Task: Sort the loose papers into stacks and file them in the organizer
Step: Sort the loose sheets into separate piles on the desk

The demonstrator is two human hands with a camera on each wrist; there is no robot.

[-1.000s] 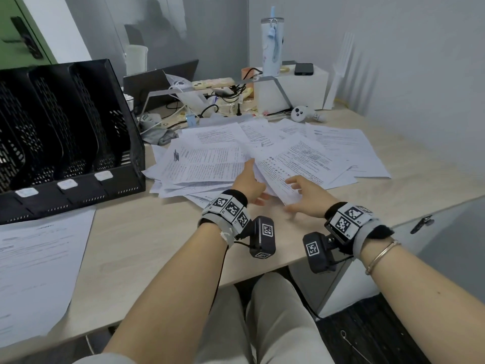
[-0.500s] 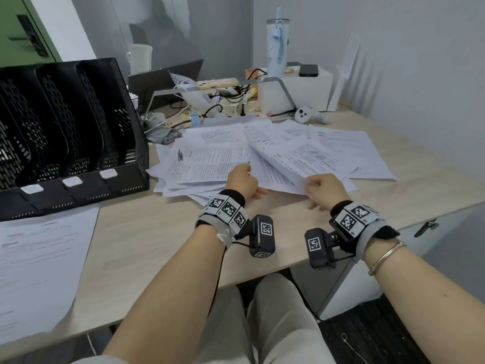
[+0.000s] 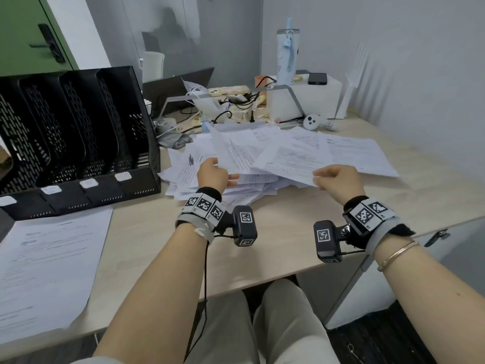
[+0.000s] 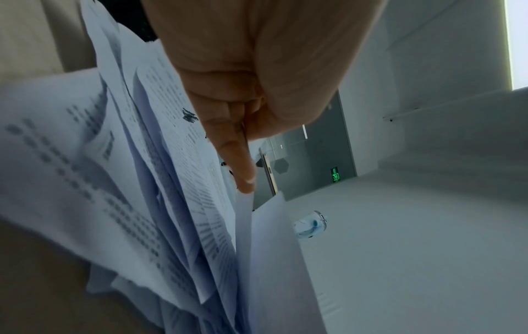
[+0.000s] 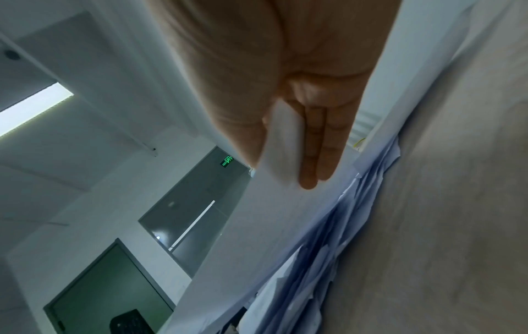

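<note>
1. White loose papers (image 3: 262, 158) lie in a messy pile on the middle of the desk (image 3: 147, 232), just right of the black organizer (image 3: 78, 143).
2. My left hand (image 3: 211, 174) pinches one sheet (image 3: 233, 151) up off the pile.
3. My right hand (image 3: 338, 179) pinches another sheet (image 3: 288, 161) by its near edge.
4. If I pull fast, I think other sheets could slide off the desk.
5. One more paper (image 3: 44, 271) lies flat in front of the organizer.
</note>
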